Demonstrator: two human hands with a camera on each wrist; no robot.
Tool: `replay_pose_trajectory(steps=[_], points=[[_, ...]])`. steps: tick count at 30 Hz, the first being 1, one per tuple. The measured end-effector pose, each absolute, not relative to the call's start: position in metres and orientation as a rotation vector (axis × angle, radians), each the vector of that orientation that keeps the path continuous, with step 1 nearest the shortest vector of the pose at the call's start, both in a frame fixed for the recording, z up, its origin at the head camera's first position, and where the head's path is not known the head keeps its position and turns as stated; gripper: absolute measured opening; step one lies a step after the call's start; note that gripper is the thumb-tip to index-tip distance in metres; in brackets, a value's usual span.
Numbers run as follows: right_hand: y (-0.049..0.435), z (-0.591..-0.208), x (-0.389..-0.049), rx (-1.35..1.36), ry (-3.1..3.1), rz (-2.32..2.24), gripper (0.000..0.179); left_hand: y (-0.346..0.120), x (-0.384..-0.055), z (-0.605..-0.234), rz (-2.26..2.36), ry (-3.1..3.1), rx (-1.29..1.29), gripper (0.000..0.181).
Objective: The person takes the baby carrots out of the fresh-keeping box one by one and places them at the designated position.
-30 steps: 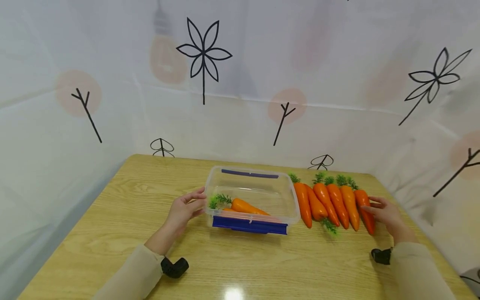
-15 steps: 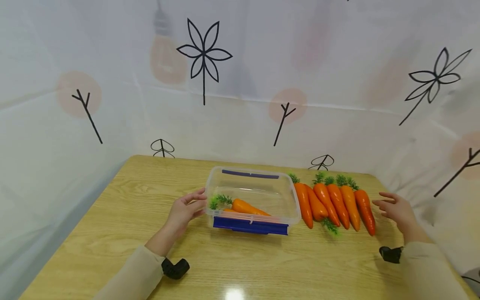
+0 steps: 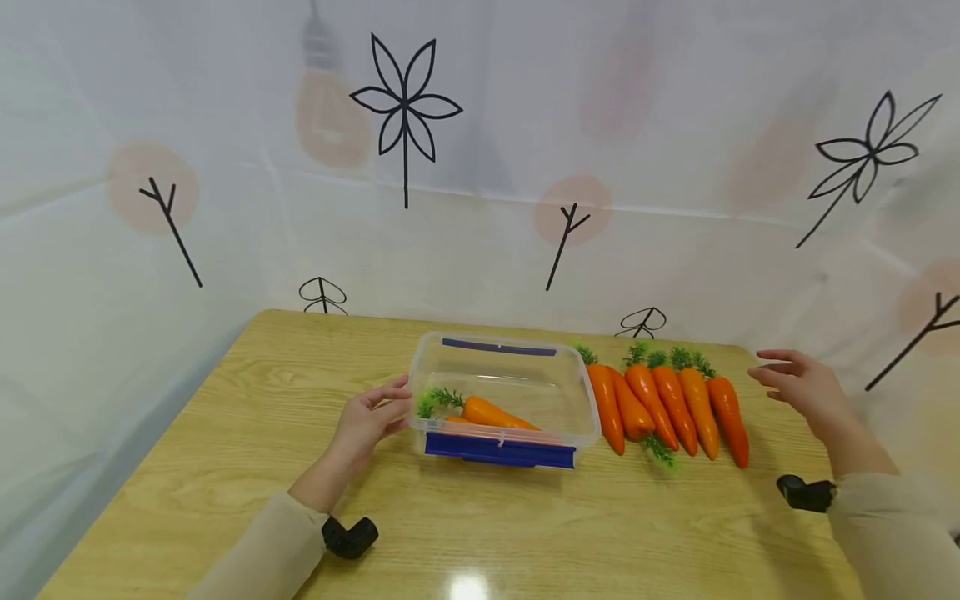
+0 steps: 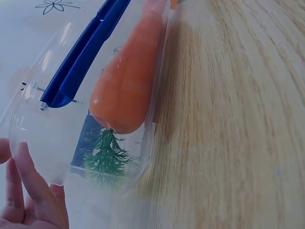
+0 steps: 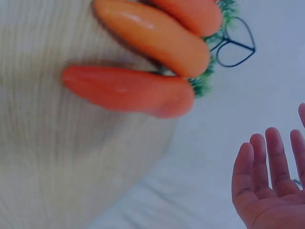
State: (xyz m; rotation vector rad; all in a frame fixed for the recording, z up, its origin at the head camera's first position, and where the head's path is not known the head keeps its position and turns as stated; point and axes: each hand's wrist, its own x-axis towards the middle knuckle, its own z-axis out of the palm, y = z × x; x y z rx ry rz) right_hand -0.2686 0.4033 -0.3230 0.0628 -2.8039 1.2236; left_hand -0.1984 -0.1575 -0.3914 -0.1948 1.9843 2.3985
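My left hand (image 3: 360, 429) is at the left end of a clear plastic food box (image 3: 588, 396), its extended fingertips touching the wall near the rim. Inside the box lie orange carrots (image 3: 498, 413) with green tops, pressed close to the front wall. One such carrot (image 4: 128, 81) shows through the plastic in the left wrist view. To the right of the box, several carrots (image 3: 726, 417) lie side by side on the table. My right hand (image 3: 806, 392) hovers right of the last one, fingers loosely extended and holding nothing, as the right wrist view also shows.
The wooden table (image 3: 480, 517) ends at a white cloth (image 3: 480, 258) printed with plants, which hangs behind and on both sides. A blue latch (image 3: 500, 451) hangs down on the front of the box. Black cameras (image 3: 349, 537) sit on both wrists.
My right hand has left the rightmost carrot, which it was touching, and moved right and up past the table's right edge. The left hand and the box have stayed still.
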Motion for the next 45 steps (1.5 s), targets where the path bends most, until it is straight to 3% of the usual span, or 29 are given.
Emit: replay_pose_trajectory(steps=[28, 45], points=[[0.302, -0.260, -0.275, 0.371, -2.837, 1.033, 0.050, -0.157, -0.198, -0.392, 2.385, 2.004, -0.162, 0.024], [0.265, -0.247, -0.280, 0.509, -2.842, 1.065, 0.044, -0.157, -0.199, -0.393, 2.389, 2.008, -0.187, 0.022]])
